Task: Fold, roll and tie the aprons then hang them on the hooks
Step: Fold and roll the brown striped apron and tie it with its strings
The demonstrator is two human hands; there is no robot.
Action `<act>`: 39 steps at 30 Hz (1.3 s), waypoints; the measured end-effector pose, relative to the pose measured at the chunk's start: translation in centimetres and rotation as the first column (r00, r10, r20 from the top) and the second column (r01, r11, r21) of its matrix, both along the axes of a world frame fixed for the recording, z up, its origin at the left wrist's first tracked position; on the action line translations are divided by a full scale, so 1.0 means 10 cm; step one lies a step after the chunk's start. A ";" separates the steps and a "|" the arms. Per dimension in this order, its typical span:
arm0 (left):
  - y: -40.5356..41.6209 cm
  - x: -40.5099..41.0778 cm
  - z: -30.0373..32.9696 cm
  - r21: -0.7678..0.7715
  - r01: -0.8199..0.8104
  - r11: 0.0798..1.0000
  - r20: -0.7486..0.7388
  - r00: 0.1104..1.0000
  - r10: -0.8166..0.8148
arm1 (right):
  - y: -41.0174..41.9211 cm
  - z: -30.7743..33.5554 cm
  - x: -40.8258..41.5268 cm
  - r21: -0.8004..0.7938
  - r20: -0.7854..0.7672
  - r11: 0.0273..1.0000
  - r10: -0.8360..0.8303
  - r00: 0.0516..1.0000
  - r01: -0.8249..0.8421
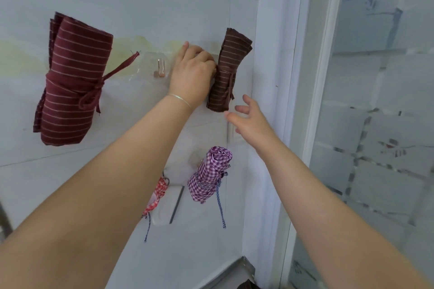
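The left hand (191,70) is up near the middle of the frame, with its fingers curled against the left side of the brown striped roll (229,70). It seems to grip the roll or its tie there, but the fingertips are hidden, so I cannot tell just what they pinch. The right hand (246,117) is a little lower and to the right, fingers spread wide, holding nothing, just beside the bottom of that roll. This looks like the hanging step: the brown roll is rolled and tied and sits against the wall, and the hook it goes on is hidden behind the hand. Next, I think, the left hand must make sure the tie sits on the hook, then let go slowly while the right hand waits under it in case it slips. Just left of the hand is a bare hook (160,67) on a clear pad. At the upper left hangs a dark red striped roll (70,84). Lower down hang a purple checked roll (210,178) and a red checked roll (156,195), partly hidden by the left arm.
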State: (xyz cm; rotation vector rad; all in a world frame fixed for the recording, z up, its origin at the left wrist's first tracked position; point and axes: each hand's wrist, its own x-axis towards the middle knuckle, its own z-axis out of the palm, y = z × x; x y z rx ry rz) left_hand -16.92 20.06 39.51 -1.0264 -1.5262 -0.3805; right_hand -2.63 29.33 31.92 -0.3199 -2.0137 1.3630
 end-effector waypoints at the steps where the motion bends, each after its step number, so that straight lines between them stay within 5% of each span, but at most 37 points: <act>1: -0.02 0.05 -0.05 0.025 0.032 0.999 0.050 0.998 -0.033 | 0.01 -0.07 0.10 -0.003 0.011 1.000 -0.010 1.000 0.010; 7: -0.32 0.78 -0.91 0.358 0.350 0.866 0.203 0.876 -0.438 | -0.15 -0.77 0.49 -0.122 0.168 0.991 0.081 0.982 -0.061; 11: -0.43 1.14 -1.70 0.281 0.424 0.861 0.269 0.826 -0.495 | -0.29 -1.24 0.57 -0.190 0.220 0.979 0.119 0.968 -0.077; 16: -0.65 1.46 -2.98 0.181 0.428 0.886 0.580 0.681 -0.447 | -0.44 -2.22 0.65 -0.274 0.399 0.962 0.102 0.911 0.013; 19: -0.82 1.59 -3.67 0.112 0.353 0.929 0.823 0.491 -0.286 | -0.53 -2.82 0.76 -0.323 0.560 0.946 0.154 0.814 0.043; 22: -1.02 1.63 -4.30 -0.113 0.310 0.944 0.983 0.174 0.060 | -0.63 -3.48 0.90 -0.365 0.700 0.925 0.196 0.687 0.108; 24: -1.17 1.66 -4.66 -0.314 0.402 0.860 0.936 -0.019 0.351 | -0.67 -3.89 1.06 -0.282 0.784 0.950 0.148 0.603 0.133; 26: -1.38 1.77 -4.99 -0.452 0.561 0.694 0.795 -0.099 0.598 | -0.78 -4.27 1.27 -0.209 0.864 0.973 0.137 0.485 0.098; 29: -1.68 1.93 -5.34 -0.523 0.724 0.450 0.590 -0.073 0.804 | -1.03 -4.66 1.58 -0.262 0.896 0.965 0.243 0.371 0.000; 32: -1.88 1.99 -5.47 -0.573 0.786 0.231 0.482 0.096 0.871 | -1.27 -4.80 1.79 -0.371 0.881 0.917 0.398 0.256 -0.149; 36: -2.00 1.98 -5.51 -0.642 0.762 0.092 0.463 0.289 0.838 | -1.43 -4.94 1.88 -0.158 0.966 0.830 0.243 0.092 -0.536; 39: -2.05 1.95 -5.56 -0.666 0.732 0.145 0.521 0.317 0.793 | -1.53 -4.98 1.84 -0.083 0.990 0.759 0.136 0.032 -0.646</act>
